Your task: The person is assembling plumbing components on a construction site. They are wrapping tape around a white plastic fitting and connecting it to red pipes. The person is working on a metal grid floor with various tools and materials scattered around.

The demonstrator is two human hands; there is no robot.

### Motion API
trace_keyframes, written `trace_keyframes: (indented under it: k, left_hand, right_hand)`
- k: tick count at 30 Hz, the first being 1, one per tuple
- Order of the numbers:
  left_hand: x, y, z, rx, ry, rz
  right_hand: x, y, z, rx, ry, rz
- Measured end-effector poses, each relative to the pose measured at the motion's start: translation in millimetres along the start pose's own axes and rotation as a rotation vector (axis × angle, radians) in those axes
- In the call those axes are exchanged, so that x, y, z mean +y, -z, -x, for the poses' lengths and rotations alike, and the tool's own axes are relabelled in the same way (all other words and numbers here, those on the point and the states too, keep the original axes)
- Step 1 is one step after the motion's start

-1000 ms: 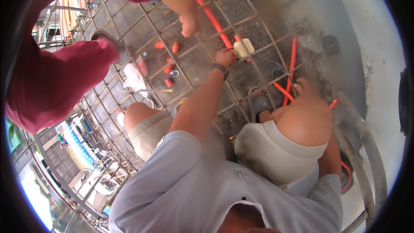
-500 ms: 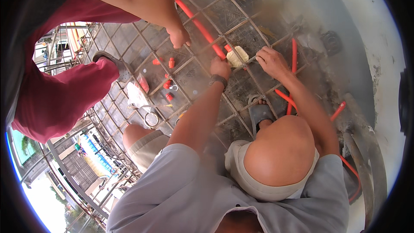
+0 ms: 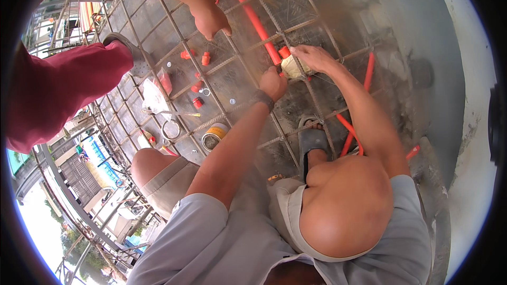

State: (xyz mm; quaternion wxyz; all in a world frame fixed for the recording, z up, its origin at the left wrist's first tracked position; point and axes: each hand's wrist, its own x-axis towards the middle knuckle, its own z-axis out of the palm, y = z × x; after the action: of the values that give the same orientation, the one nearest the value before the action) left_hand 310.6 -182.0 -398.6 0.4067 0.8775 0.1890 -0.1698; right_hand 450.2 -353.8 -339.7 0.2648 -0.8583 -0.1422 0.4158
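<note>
Where the red conduit (image 3: 251, 15) ends beside the cream junction box (image 3: 292, 68), the left hand (image 3: 272, 83) curls left of the box; the right hand (image 3: 315, 59) bends at its upper edge. I cannot tell what either grip holds.

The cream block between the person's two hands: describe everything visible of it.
The cream block is a squat, matte piece with rounded corners, its material unclear. An orange-red fitting sits at its upper left edge. It lies within the rebar grid, a bar crossing in front of it. The right hand reaches over its upper right side; the left hand is at its lower left; exact contact is unclear.
</note>
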Motion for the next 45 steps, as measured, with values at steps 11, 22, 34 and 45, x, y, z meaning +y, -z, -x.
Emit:
trace_keyframes:
  k: [11, 22, 34, 45]
  left_hand:
    - [52.4, 34.9, 45.7, -0.165, 0.124, -0.162]
    - [49.8, 36.8, 51.6, -0.206, 0.063, -0.185]
    - [50.6, 29.6, 55.7, -0.191, -0.013, -0.347]
    - [55.0, 27.5, 47.2, -0.151, 0.013, -0.349]
  right_hand:
    - [-7.9, 8.0, 7.4, -0.181, -0.123, -0.138]
    - [-4.6, -9.9, 1.5, -0.195, 0.008, 0.255]
    - [-11.1, -8.4, 2.5, -0.164, -0.070, 0.256]
    - [-7.0, -12.9, 1.1, -0.162, -0.023, 0.268]
